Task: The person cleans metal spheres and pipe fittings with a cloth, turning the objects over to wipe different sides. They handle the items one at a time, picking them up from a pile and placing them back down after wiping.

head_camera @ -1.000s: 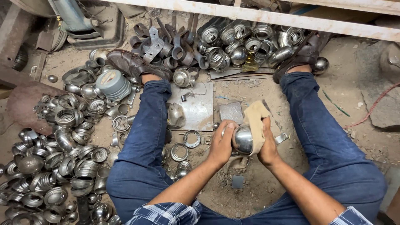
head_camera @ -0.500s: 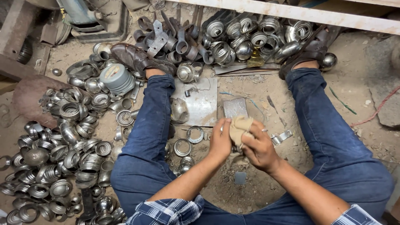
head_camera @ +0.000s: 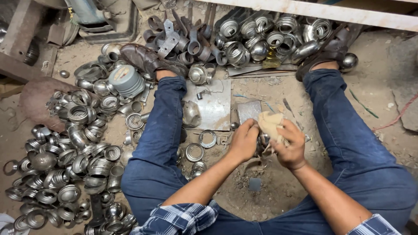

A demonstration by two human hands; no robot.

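Note:
I sit on a dirt floor with my legs in blue jeans spread apart. My left hand (head_camera: 244, 141) grips a small shiny metal part (head_camera: 263, 142) between my knees. My right hand (head_camera: 291, 143) presses a tan cloth (head_camera: 270, 124) over that part. Most of the part is hidden by the cloth and my fingers. A flat steel plate (head_camera: 214, 109) lies just beyond my hands, with a dented metal cup (head_camera: 190, 114) on its left edge.
A big heap of ribbed metal rings (head_camera: 78, 148) covers the floor at left. More rings and brackets (head_camera: 244, 37) pile up at the far side near my shoes. Loose rings (head_camera: 194, 152) lie between my legs. A steel ball (head_camera: 349, 62) sits by my right shoe.
The shiny part was bare in my hands with the cloth held up behind it. My right hand has brought the cloth down over it, and both hands have shifted slightly.

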